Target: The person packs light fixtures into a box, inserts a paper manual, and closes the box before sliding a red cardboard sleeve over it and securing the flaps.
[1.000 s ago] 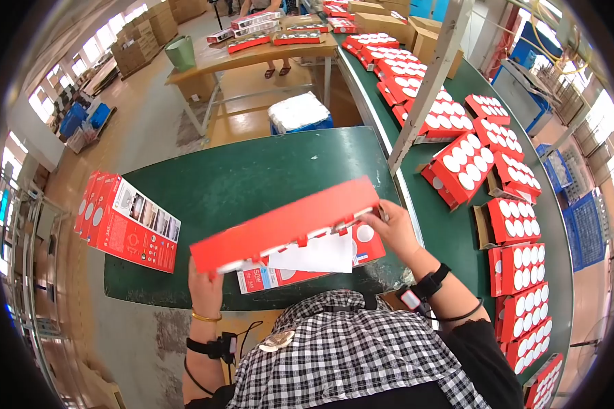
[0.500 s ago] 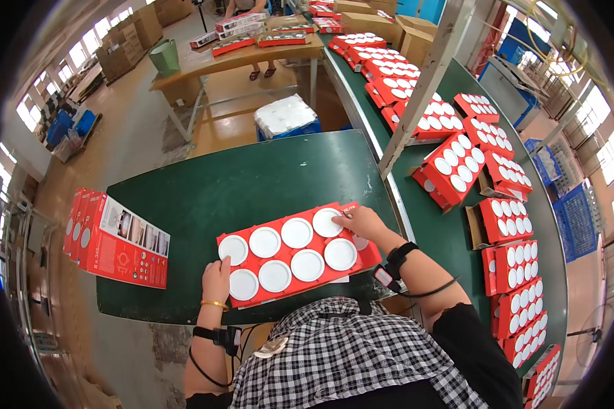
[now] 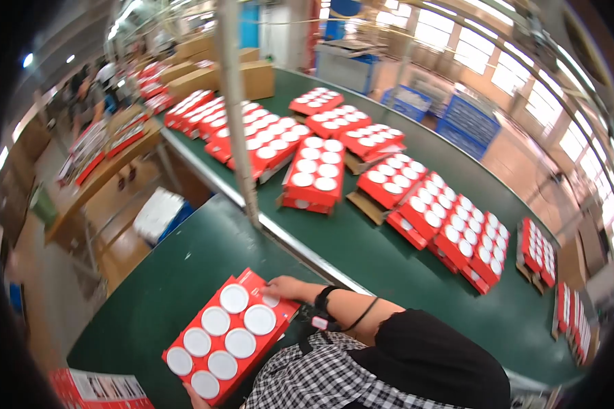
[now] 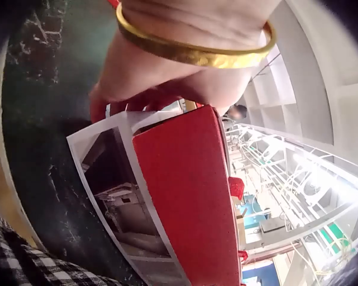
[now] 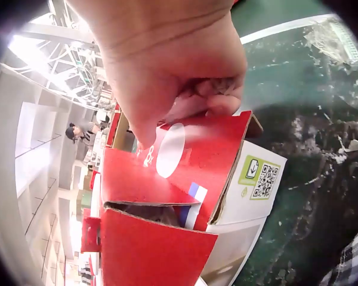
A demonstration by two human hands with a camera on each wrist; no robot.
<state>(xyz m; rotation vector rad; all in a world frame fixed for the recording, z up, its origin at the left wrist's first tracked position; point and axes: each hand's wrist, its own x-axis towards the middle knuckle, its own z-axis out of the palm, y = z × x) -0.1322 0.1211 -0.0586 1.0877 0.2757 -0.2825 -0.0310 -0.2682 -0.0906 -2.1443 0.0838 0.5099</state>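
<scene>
A red cardboard tray [image 3: 208,324] carrying two rows of white round discs [image 3: 235,298] lies on the green table, over a red printed carton [image 3: 252,281]. My right hand [image 3: 284,288] is at the tray's far end, and in the right wrist view its thumb and curled fingers grip the carton's red end panel [image 5: 188,143]. At the near end my left hand [image 3: 196,397] holds the tray and carton edge, mostly cut off by the head view. The left wrist view shows its fingers bent over the carton's end, beside a white photo-printed side [image 4: 116,196]; the fingertips are partly hidden.
Upright red cartons [image 3: 99,392] stand at the table's lower left. Beyond a metal post [image 3: 235,123], a long green conveyor [image 3: 361,255] bears several filled red trays [image 3: 314,174]. Brown boxes [image 3: 256,78] stand farther back. A blue bin with white contents [image 3: 162,215] is beside the table.
The tray, first tilted up in both hands, was laid down face up over the carton. Since then the head view has swung right, and my hands stay at its two ends.
</scene>
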